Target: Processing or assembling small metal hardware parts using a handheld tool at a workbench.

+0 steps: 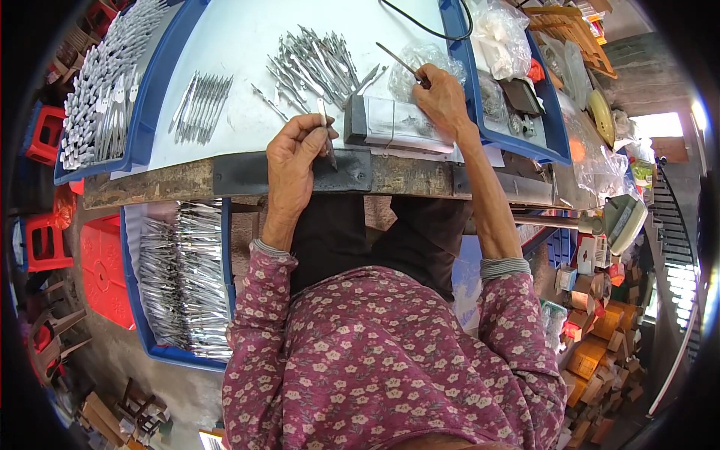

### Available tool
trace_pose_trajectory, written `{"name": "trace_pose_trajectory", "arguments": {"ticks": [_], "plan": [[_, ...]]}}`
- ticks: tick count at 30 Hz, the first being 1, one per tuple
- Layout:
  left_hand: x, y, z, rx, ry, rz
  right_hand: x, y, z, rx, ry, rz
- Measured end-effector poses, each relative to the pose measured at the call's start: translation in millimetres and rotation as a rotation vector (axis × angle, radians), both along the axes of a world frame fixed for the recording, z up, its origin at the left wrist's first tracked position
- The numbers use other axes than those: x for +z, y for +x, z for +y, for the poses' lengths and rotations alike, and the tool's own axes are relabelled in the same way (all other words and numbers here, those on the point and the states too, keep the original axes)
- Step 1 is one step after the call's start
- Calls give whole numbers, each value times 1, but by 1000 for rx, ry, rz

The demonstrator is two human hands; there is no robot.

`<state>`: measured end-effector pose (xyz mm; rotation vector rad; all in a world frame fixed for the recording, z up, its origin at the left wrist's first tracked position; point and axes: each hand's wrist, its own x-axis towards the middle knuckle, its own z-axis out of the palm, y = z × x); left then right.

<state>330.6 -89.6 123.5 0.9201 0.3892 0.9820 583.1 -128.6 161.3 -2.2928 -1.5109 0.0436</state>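
Note:
My left hand (pixel 294 161) pinches a slim, silvery metal instrument piece (pixel 323 112) between thumb and fingers, upright at the table's front edge. In my right hand (pixel 444 97) is a thin, dark, file-like metal tool (pixel 396 58), its tip pointing up and to the left. Below that hand sits a dark block (pixel 355 121) with a white, paper-covered top (pixel 409 124) tied round with a cord. Beyond my left hand lies a loose heap of similar metal pieces (pixel 311 64). Further left, more pieces lie side by side in a neat row (pixel 201 109).
At the left, a blue tray (pixel 142 127) holds stacked metal pieces; another blue tray (pixel 229 277) full of them stands below the table. A blue tray (pixel 517 142) at the right holds plastic bags and small items. A lamp head (pixel 626 223) juts out at the right. Red stools (pixel 105 262) stand left.

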Motion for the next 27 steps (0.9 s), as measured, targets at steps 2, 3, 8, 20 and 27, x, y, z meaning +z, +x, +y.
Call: {"name": "trace_pose_trajectory", "arguments": {"ticks": [2, 3, 8, 20, 27], "plan": [[-1, 0, 0, -4, -5, -11, 2, 1, 0, 1, -21, -15], [-2, -1, 0, -1, -4, -7, 3, 2, 0, 10, -9, -23], [-1, -1, 1, -5, -11, -17, 16, 9, -2, 15, 17, -10], [27, 8, -6, -99, -121, -73, 42, -12, -31, 56, 227, 501], [32, 16, -18, -193, -165, -34, 37, -22, -63, 25, 213, 650]]}}
